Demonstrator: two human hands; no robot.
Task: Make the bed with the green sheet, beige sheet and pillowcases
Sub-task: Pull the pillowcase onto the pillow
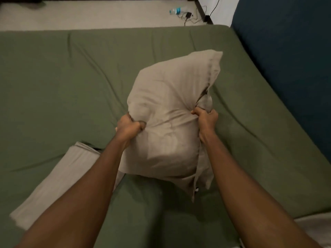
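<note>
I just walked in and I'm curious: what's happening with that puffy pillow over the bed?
A person is making the bed. Their left grip and right grip each clutch bunched cloth on a plump pillow in a beige fabric pillowcase, holding it over the green fabric sheet already spread on the mattress. A folded beige cloth lies on the bed's near left side, not yet spread.

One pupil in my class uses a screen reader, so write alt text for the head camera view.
The left hand and right hand grip a beige-cased pillow by its sides over a bed covered with a green sheet. A folded beige cloth lies by the left forearm; a water bottle and cables lie on the floor beyond.
</note>
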